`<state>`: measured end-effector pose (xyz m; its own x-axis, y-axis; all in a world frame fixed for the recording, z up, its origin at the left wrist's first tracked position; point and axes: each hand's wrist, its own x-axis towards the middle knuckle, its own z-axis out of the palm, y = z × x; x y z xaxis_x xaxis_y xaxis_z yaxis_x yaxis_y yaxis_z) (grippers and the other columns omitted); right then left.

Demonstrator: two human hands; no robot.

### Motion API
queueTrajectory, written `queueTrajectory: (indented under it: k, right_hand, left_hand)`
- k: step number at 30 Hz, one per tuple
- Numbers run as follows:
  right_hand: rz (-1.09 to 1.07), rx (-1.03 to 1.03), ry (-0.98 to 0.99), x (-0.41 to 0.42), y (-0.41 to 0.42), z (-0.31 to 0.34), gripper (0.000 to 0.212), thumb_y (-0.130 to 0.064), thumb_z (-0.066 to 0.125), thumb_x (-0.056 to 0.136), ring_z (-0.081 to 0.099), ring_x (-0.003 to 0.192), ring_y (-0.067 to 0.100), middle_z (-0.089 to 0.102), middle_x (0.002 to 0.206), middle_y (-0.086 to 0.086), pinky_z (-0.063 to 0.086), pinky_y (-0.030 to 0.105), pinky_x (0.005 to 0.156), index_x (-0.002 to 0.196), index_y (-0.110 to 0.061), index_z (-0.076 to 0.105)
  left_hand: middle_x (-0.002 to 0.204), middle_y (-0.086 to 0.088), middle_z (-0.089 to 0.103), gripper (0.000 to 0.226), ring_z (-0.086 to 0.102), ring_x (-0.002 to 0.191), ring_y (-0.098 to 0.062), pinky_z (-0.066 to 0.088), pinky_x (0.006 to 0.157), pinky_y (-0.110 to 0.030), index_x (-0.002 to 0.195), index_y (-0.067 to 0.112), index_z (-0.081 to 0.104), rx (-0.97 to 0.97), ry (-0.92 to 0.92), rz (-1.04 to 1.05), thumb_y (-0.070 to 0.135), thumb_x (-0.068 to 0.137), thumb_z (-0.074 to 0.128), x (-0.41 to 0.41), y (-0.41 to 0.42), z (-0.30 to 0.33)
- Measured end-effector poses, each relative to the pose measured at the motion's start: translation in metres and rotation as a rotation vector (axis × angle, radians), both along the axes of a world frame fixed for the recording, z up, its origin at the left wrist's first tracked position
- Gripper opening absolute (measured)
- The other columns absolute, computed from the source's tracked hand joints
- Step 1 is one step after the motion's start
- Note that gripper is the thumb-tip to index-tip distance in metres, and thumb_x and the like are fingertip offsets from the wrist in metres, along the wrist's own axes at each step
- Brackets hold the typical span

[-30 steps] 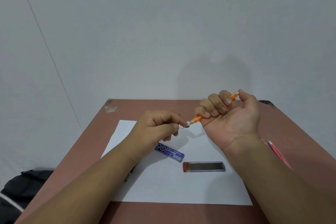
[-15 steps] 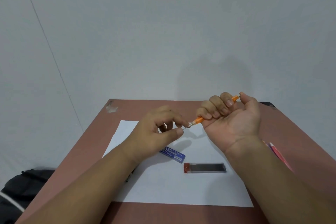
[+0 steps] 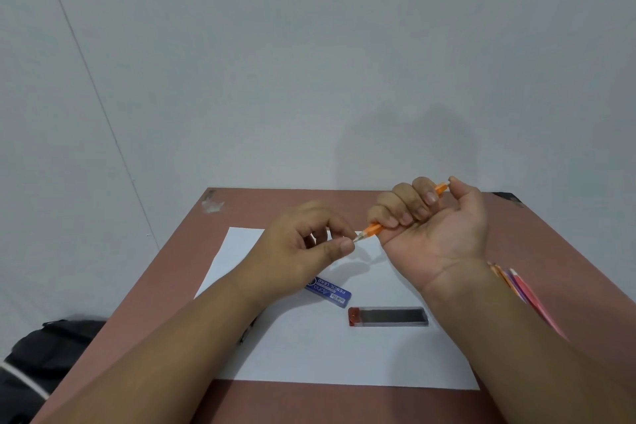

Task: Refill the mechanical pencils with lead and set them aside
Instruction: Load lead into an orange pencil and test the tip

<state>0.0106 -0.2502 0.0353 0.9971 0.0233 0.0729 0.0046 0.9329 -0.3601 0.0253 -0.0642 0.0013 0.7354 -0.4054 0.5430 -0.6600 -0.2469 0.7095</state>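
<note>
My right hand (image 3: 433, 227) grips an orange mechanical pencil (image 3: 373, 228), palm up, thumb on its rear cap and the tip pointing left. My left hand (image 3: 306, 248) pinches thumb and forefinger together right at the pencil's metal tip; whether a lead is between them is too small to tell. Below the hands, on the white paper (image 3: 309, 351), lie a blue pencil-lead box (image 3: 330, 291) and a clear lead case with a red cap (image 3: 388, 316). Several more pencils (image 3: 516, 284), pink and orange, lie on the table to the right, partly hidden by my right forearm.
The brown table (image 3: 550, 251) stands against a pale wall. A scrap of torn tape (image 3: 213, 205) sticks near its far left corner. A dark bag (image 3: 44, 351) sits on the floor at the left. A small dark object (image 3: 246, 334) peeks from under my left forearm.
My left fingers have loosened and spread a little while the pinch stays at the pencil tip. The right hand has held its grip on the pencil.
</note>
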Motion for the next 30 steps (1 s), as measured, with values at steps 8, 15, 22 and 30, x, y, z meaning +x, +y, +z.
queueTrajectory:
  k: [8, 15, 22, 30]
  right_hand:
    - [0.001, 0.035, 0.024, -0.002, 0.004, 0.0, 0.046, -0.048, 0.041, 0.093, 0.022, 0.051, 0.016, 0.021, 0.058, -0.002, 0.027, 0.028, 0.05, 0.06, -0.017, 0.033]
    - [0.033, 0.026, -0.049, -0.002, 0.009, 0.0, 0.052, -0.055, 0.044, 0.099, 0.033, 0.054, 0.015, 0.032, 0.061, -0.002, 0.036, 0.027, 0.054, 0.068, -0.013, 0.048]
    - [0.025, -0.08, 0.002, 0.007, 0.017, -0.004, 0.033, -0.037, 0.049, 0.102, 0.044, 0.055, 0.014, 0.043, 0.063, -0.001, 0.044, 0.028, 0.059, 0.08, -0.013, 0.055]
    - [-0.254, -0.926, 0.029, -0.002, 0.015, 0.005, 0.012, -0.025, 0.063, 0.101, 0.054, 0.066, 0.013, 0.057, 0.069, -0.006, 0.053, 0.03, 0.069, 0.102, -0.014, 0.068]
  left_hand:
    - [0.087, 0.02, 0.065, 0.007, 0.058, 0.075, -0.007, 0.041, 0.066, -0.014, 0.087, 0.03, 0.072, 0.018, -0.008, 0.007, 0.036, 0.087, 0.069, 0.002, 0.0, -0.001]
    - [0.085, 0.016, 0.064, 0.017, 0.056, 0.074, -0.008, 0.04, 0.067, -0.014, 0.085, 0.028, 0.073, 0.006, -0.011, 0.04, 0.043, 0.085, 0.067, 0.004, 0.0, -0.002]
    - [0.083, 0.019, 0.064, 0.023, 0.056, 0.074, -0.009, 0.039, 0.068, -0.013, 0.083, 0.019, 0.073, 0.025, -0.052, 0.066, 0.041, 0.086, 0.066, 0.005, -0.002, -0.004]
    - [0.082, 0.018, 0.061, 0.026, 0.057, 0.069, -0.016, 0.048, 0.06, -0.032, 0.075, 0.026, 0.066, 0.144, -0.199, 0.153, 0.045, 0.092, 0.063, -0.003, 0.0, 0.001]
